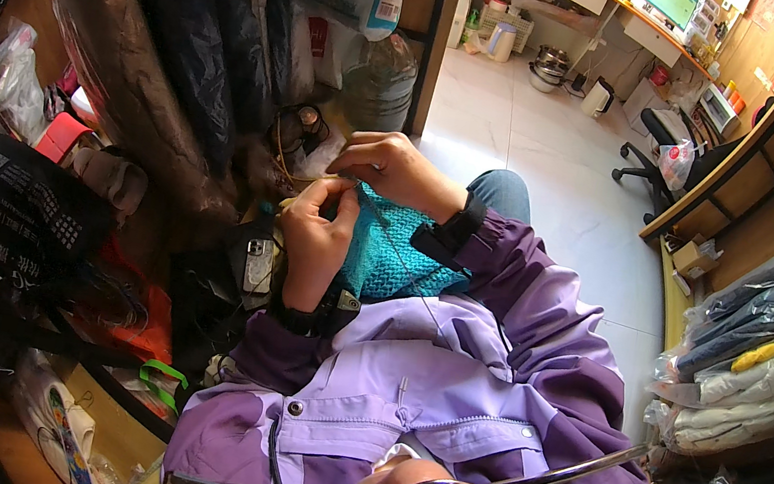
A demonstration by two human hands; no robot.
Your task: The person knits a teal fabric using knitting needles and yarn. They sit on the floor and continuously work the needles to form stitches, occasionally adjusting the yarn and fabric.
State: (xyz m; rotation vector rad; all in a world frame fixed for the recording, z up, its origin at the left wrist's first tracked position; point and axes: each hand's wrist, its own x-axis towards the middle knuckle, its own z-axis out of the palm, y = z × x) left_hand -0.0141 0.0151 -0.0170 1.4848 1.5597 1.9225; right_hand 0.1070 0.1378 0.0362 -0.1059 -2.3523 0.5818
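Observation:
A teal knitted piece [393, 251] lies over my lap, with its top corner at my fingers. My left hand [320, 231] pinches that corner between thumb and forefinger. Just above it, my right hand [395, 167] has bent fingers, the fingertips close to the same corner. Whether they grip something thin there is too small to tell. A thin yellow strand [281, 153] loops out to the left of the fingertips. From the corner, a fine dark strand [400, 255] runs down across the knitting to my jacket. Both wrists wear black bands.
Garments in plastic covers [192, 36] hang at the left, near a large clear water bottle [380, 81]. A phone [259, 266] lies left of my left wrist, near a black printed bag [31, 208]. Folded wrapped clothes [755, 361] fill the right side. An office chair [675, 151] stands beyond.

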